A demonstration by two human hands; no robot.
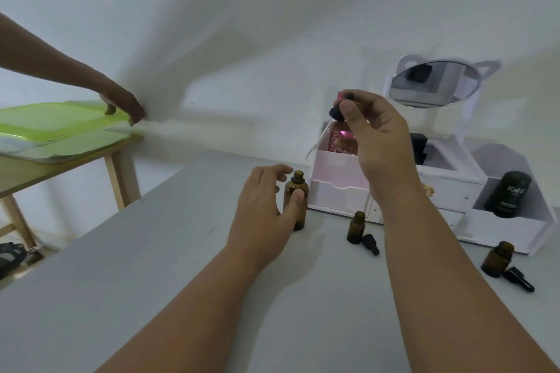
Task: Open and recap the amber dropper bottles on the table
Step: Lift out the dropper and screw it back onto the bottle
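A tall amber bottle (298, 190) stands uncapped on the grey table (151, 266), and my left hand (266, 206) grips its body. My right hand (375, 142) is raised above and to the right of it, pinching a black dropper cap (338, 111) with its glass pipette slanting down to the left. A smaller open amber bottle (356, 227) stands further right with its black dropper cap (371, 243) lying beside it. A third open amber bottle (497, 259) sits at the far right next to its own black dropper cap (519, 278).
A white and pink organiser (439, 187) with drawers, a round mirror (433, 84) and a black Kahf tube (509, 193) stands behind the bottles. At left, another person's hand (127, 105) rests on a green tray (60, 127) on a wooden table (36, 169).
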